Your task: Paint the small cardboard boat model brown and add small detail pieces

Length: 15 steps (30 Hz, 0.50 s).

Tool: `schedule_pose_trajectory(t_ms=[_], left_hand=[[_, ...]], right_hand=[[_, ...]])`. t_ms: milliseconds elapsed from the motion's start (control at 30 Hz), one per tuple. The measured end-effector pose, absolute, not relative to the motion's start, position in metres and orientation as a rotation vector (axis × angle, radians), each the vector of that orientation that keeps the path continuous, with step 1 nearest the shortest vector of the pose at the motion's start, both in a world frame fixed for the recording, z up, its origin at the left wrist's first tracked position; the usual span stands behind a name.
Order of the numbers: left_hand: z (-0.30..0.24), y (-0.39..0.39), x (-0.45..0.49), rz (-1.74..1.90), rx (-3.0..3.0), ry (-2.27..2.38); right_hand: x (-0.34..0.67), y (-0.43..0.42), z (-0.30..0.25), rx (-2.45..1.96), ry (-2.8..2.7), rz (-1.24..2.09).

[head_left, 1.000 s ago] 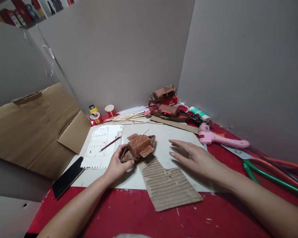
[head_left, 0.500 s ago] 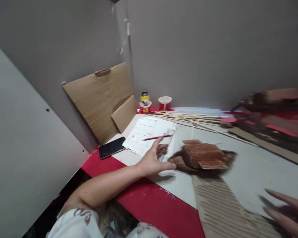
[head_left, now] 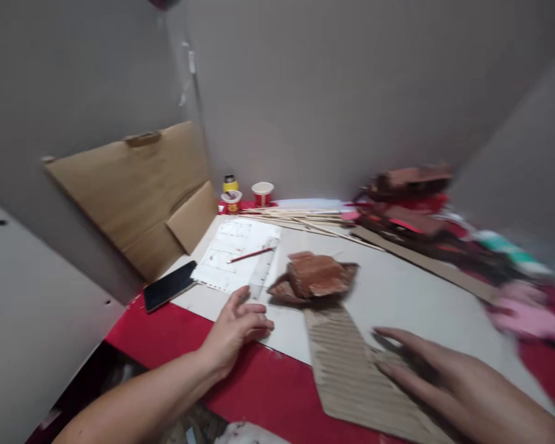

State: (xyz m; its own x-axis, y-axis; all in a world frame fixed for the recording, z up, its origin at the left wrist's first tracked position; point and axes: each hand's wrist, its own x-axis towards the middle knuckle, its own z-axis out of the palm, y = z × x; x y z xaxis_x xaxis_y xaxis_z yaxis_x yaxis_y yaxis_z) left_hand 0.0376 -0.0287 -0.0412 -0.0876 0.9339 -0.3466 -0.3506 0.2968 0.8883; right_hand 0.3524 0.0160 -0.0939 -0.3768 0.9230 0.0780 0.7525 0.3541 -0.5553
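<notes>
From here, a red table (head_left: pixel 268 388) carries a flat white board (head_left: pixel 411 296); around its brown boat-shaped model (head_left: pixel 317 275) lie a flat black phone (head_left: pixel 170 287) at nine o'clock, thin pale sticks (head_left: pixel 300 216) at twelve, ribbed tan cardboard (head_left: pixel 342 364) at five.

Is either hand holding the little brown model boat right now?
No: the brown model boat stands clear of both the left hand and the right hand.

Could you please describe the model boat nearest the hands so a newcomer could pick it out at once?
On the red table, find the large white board. Right of the drawing sheet with the pencil, at the far end of the corrugated cardboard, sits the model boat. Unlike the brown models at the back right, it sits apart, pointed at both ends with a rust-brown cover.
</notes>
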Motion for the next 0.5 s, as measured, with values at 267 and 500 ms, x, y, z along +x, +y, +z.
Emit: schedule_pose_trajectory(t_ms=[267,500], left_hand=[[-0.036,-0.034,0.056,1.077,0.549,1.198],[-0.037,-0.042,0.068,1.012,0.500,1.126]], right_hand=[[0.334,0.014,-0.065,-1.544,-2.356,0.692],[0.341,0.014,-0.082,-1.449,-2.294,0.743]])
